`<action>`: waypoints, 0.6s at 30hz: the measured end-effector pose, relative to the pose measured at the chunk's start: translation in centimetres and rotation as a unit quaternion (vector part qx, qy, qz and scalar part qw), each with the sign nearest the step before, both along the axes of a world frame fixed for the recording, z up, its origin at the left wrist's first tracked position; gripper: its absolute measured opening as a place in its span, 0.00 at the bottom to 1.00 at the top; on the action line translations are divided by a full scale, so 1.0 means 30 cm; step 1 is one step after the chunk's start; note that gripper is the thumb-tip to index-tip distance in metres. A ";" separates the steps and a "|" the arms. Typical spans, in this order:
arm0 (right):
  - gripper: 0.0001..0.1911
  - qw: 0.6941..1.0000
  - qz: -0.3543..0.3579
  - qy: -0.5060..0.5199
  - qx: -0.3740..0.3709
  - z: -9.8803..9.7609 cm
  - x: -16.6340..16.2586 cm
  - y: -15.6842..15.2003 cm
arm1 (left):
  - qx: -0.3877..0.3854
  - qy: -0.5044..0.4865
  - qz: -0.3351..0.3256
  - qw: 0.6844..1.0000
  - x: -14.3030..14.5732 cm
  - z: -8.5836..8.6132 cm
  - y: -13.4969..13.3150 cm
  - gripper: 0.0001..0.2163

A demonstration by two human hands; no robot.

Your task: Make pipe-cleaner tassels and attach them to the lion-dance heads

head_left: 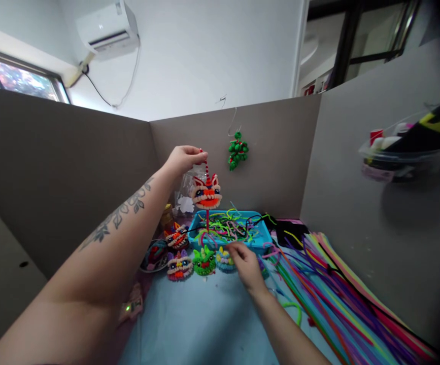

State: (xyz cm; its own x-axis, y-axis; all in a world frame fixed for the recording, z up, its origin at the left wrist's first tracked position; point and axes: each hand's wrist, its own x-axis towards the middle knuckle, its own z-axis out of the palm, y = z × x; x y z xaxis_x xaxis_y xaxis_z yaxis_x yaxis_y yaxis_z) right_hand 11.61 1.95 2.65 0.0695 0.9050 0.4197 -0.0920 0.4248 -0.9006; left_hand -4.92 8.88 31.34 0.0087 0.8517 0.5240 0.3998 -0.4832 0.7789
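Note:
My left hand (183, 158) is raised and pinches the red-and-white top loop of a red lion-head ornament (206, 192) made of pipe cleaners, which dangles above the desk. My right hand (245, 263) reaches low, fingers curled at the front edge of a blue tray (264, 237) full of pipe-cleaner scraps, next to a small blue-yellow figure (224, 258). Whether it grips anything is unclear. A green figure (204, 260), a purple-orange one (179, 266) and an orange one (176, 236) sit in front of the tray.
Grey partition walls enclose the light-blue desk (204, 319). A long fan of coloured pipe cleaners (334, 294) lies at the right. A green ornament (238, 152) hangs on the back wall. A clear bin (402, 157) hangs on the right partition.

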 end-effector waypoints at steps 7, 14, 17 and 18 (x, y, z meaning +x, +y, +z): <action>0.17 0.998 0.029 0.047 0.031 0.193 -0.010 0.122 | -0.022 -0.018 -0.057 0.998 0.009 -0.011 -0.020 0.07; 0.20 0.975 0.193 0.109 0.023 0.250 -0.060 0.151 | -0.065 -0.049 -0.097 0.992 0.047 -0.018 -0.054 0.09; 0.22 0.965 0.222 0.138 0.019 0.252 -0.068 0.131 | -0.082 -0.060 -0.111 0.989 0.059 -0.052 -0.060 0.11; 0.23 0.960 0.236 0.149 0.012 0.252 -0.070 0.119 | -0.089 -0.070 -0.115 0.987 0.060 -0.072 -0.060 0.11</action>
